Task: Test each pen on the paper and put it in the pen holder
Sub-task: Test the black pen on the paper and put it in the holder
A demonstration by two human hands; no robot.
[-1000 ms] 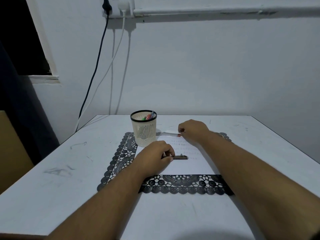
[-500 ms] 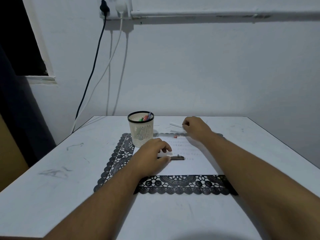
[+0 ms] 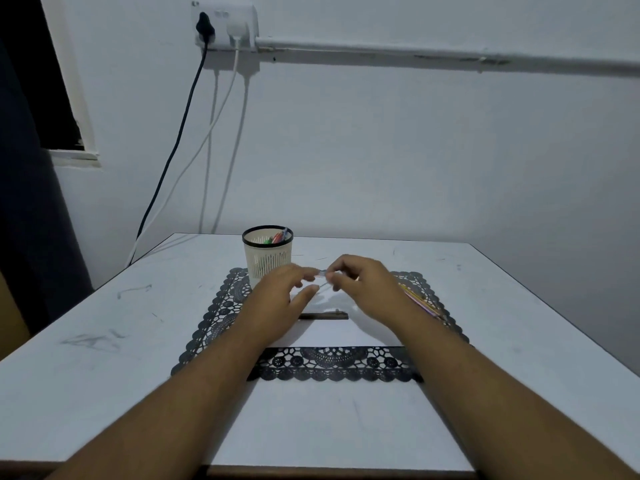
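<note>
Head view: both hands meet over the paper (image 3: 332, 332), mid-table.
Right hand (image 3: 367, 289): pinches a clear pen (image 3: 323, 277).
Left hand (image 3: 280, 299): fingertips pinch its end, probably uncapping.
Next: scribble, then drop into the holder (image 3: 267, 259).

Dim, bluish light; soft shadows, blurred fingers, wide-angle bending at edges.
</note>
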